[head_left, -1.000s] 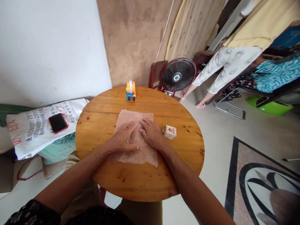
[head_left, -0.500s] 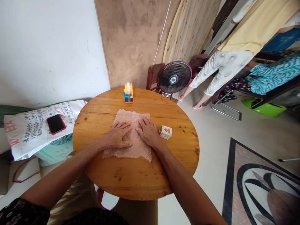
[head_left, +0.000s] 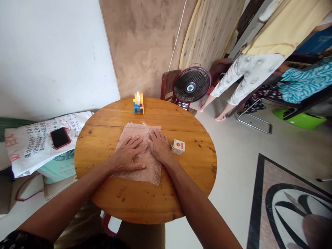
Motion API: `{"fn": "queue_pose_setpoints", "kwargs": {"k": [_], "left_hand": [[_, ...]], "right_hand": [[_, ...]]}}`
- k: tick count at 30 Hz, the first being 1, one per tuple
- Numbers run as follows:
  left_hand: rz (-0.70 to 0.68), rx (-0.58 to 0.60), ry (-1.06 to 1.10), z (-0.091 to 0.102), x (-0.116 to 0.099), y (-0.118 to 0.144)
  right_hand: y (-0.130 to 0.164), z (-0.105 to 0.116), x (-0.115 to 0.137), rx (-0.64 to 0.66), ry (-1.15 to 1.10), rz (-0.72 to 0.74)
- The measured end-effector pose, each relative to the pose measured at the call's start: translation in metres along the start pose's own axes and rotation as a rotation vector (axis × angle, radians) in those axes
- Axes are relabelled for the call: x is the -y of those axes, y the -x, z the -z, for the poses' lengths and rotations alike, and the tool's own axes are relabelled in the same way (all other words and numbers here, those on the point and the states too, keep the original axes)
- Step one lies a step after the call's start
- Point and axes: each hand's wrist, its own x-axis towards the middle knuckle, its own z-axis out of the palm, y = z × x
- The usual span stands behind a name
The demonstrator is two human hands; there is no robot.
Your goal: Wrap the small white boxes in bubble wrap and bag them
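Observation:
A pinkish sheet of bubble wrap point(head_left: 149, 174) lies spread on the round wooden table point(head_left: 129, 204). My left hand point(head_left: 129, 154) rests flat on its left half, fingers apart. On the upper right part, my right hand point(head_left: 159, 145) also presses down, palm low and fingers stretched out. Just right of that hand stands a small cream box point(head_left: 178, 147) with red print, apart from the wrap. Beyond the sheet, near the far rim, is an orange and blue tape dispenser point(head_left: 138, 103) holding a roll of tape.
Left of the table, a phone point(head_left: 60, 137) lies on a white printed sack point(head_left: 33, 145). A round fan point(head_left: 192, 86) stands behind the table beside a wooden chair point(head_left: 168, 83). One person point(head_left: 249, 76) stands at the right; another, in blue patterned clothing point(head_left: 306, 83), sits.
The view has shifted slightly, so the table appears further left. My left hand has slid a little over the bubble wrap; both hands stay on it.

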Motion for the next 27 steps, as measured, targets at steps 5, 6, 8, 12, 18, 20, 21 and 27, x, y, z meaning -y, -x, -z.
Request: {"fn": "queue_pose_setpoints", "kwargs": {"k": [5, 6, 8, 12, 18, 20, 21, 27], "left_hand": [[0.005, 0.006, -0.013, 0.001, -0.001, 0.0], [0.005, 0.008, -0.012, 0.0, -0.001, 0.0], [0.003, 0.004, -0.006, 0.0, -0.001, -0.001], [0.006, -0.008, 0.007, -0.001, 0.0, -0.001], [-0.002, -0.019, 0.012, -0.002, 0.002, -0.001], [-0.008, -0.029, 0.021, -0.003, 0.002, -0.001], [-0.012, -0.035, 0.025, -0.003, 0.002, -0.001], [-0.018, -0.04, -0.009, 0.0, 0.0, -0.001]], "right_hand": [[-0.001, 0.002, 0.001, -0.009, -0.052, -0.025], [-0.001, 0.003, 0.0, -0.006, -0.061, -0.033], [-0.001, 0.004, 0.0, -0.009, -0.075, -0.042], [-0.001, 0.006, -0.001, -0.017, -0.084, -0.031], [-0.002, 0.01, 0.002, -0.001, -0.016, -0.002], [-0.001, 0.017, 0.004, 0.002, 0.0, 0.026], [0.001, 0.022, 0.005, 0.009, 0.009, 0.05], [0.021, 0.062, -0.006, 0.047, 0.024, 0.259]]}}
